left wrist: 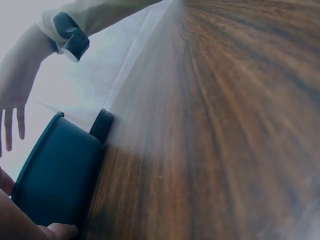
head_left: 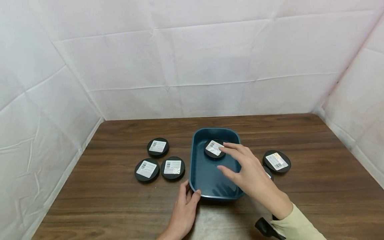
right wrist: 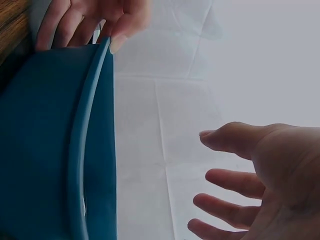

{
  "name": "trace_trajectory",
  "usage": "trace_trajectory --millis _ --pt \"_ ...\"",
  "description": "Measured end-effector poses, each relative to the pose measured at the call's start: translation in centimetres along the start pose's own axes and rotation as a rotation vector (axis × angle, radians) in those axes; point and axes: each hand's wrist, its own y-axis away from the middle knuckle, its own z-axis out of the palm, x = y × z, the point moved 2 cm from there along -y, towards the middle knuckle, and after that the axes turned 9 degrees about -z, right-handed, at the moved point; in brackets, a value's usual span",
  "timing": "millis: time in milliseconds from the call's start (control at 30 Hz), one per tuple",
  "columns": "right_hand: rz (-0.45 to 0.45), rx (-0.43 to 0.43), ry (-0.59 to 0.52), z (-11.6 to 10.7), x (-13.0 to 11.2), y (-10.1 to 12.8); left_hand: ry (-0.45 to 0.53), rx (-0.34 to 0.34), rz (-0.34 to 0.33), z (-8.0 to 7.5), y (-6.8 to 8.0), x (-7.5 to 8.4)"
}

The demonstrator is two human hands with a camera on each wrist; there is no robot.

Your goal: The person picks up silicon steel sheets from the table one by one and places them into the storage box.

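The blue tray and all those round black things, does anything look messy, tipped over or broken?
Nothing stands out. The blue tray sits flat on the wooden table, one black disc lies label-up inside it, and the other discs lie flat beside it. The left hand touches the tray's near corner; the right hand hovers open above it.
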Motion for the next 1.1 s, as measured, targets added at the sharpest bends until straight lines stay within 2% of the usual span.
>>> trace_trajectory --millis 133,333,600,833,1100 --pt "-0.014 0.028 -0.005 -0.6 0.2 0.7 0.001 0.004 0.014 0.1 -0.1 0.0" --pt "-0.007 0.015 -0.012 -1.4 0.1 0.9 0.011 0.001 0.035 0.1 0.0 0.1" --pt "-0.044 0.043 0.059 -2.0 0.2 1.9 0.010 -0.005 0.027 0.1 0.1 0.1" --pt "-0.057 0.068 0.101 -2.4 1.0 3.1 -0.001 -0.016 -0.005 0.1 0.1 0.1" --pt "-0.043 0.019 0.100 -2.6 1.7 4.3 0.001 -0.020 -0.001 0.0 0.1 0.1"
